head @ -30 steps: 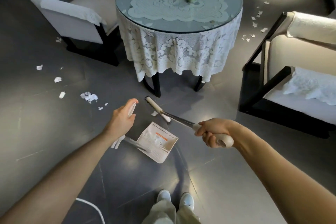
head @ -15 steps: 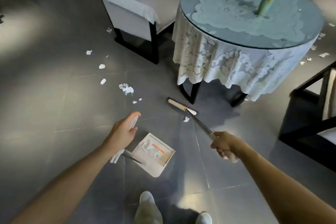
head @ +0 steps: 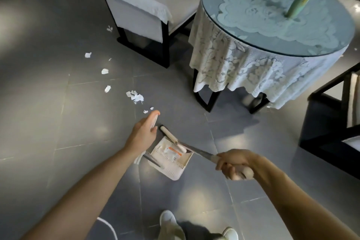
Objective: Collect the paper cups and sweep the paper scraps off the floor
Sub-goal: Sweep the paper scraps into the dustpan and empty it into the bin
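Head view: you held the broom (head: pixel 191 149) head at the dustpan's (head: pixel 171 163) far edge.
Your left hand (head: pixel 144 134) gripped the dustpan's white handle, and your right hand (head: pixel 233 165) was closed round the broom's handle, at 4 o'clock from the pan. Paper scraps (head: pixel 136 96) lay in a loose trail on the floor (head: pixel 58 103) at 11 o'clock from your left hand, apart from the pan. The lace-draped table (head: pixel 212 2) stood at 1 o'clock.
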